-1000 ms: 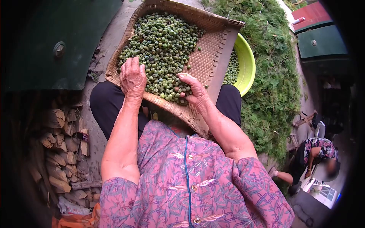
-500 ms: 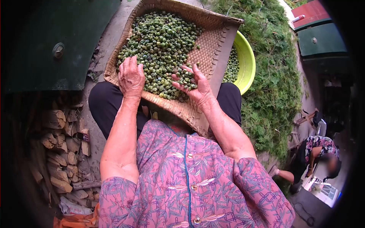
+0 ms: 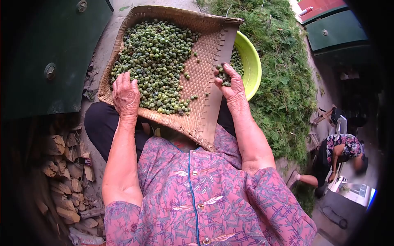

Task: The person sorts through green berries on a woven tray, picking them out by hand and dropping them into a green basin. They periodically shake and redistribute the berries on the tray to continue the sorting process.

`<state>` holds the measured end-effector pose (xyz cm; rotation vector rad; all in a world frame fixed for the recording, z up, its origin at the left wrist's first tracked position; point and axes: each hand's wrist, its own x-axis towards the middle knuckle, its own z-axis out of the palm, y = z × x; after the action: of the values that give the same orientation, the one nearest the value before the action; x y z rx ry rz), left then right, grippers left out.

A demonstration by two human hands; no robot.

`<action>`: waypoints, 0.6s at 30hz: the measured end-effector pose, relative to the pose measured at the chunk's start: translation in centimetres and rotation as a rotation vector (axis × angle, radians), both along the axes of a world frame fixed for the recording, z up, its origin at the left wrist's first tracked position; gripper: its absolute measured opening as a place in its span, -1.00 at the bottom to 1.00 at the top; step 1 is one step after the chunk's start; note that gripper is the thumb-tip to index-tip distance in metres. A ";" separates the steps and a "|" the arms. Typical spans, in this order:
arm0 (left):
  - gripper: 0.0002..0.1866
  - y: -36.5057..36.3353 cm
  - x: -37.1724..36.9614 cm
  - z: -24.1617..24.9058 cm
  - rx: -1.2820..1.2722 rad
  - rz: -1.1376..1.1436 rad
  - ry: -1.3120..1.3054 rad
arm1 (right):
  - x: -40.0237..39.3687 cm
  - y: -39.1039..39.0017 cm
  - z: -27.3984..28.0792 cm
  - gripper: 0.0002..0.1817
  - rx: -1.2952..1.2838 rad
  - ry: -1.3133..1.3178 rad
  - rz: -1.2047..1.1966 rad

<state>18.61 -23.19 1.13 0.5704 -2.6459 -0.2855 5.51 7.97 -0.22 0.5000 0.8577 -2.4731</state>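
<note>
The woven basket (image 3: 195, 71) points its flat lip (image 3: 214, 108) right. There, the right hand (image 3: 230, 78) grips green fruits (image 3: 223, 76); the left hand (image 3: 126, 95), fingers together, touches the near left corner. Branches (image 3: 283, 86) cover ground (image 3: 111, 30).

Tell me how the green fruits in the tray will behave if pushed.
The green fruits will probably roll apart: they are small, roundish and loose, with strays on the bare weave of the tray. Each is likely light, since the right hand holds several at once.
</note>
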 end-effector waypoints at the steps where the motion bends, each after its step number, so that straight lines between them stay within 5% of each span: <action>1: -0.63 0.0 0.0 0.0 -0.001 -0.002 0.001 | -0.9 1.6 -0.7 -0.74 0.039 -0.016 -0.051; 8: -0.64 0.0 0.0 0.1 0.001 -0.012 0.004 | -2.0 4.5 1.1 -0.13 0.322 -0.041 -0.400; 9: -0.64 0.0 0.0 0.1 0.000 -0.013 0.004 | -2.9 5.9 -0.2 -0.05 0.133 -0.097 -0.361; 16: -0.63 0.1 0.0 0.2 0.000 0.001 0.006 | -3.2 3.7 0.1 -0.21 0.329 -0.048 -0.344; 18: -0.64 0.1 0.0 0.3 0.007 -0.012 0.021 | -3.0 2.7 -0.6 -0.45 0.575 0.140 -0.066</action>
<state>18.64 -23.08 1.44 0.5506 -2.6297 -0.3025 2.56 10.71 -0.86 0.5512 1.6471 -2.3159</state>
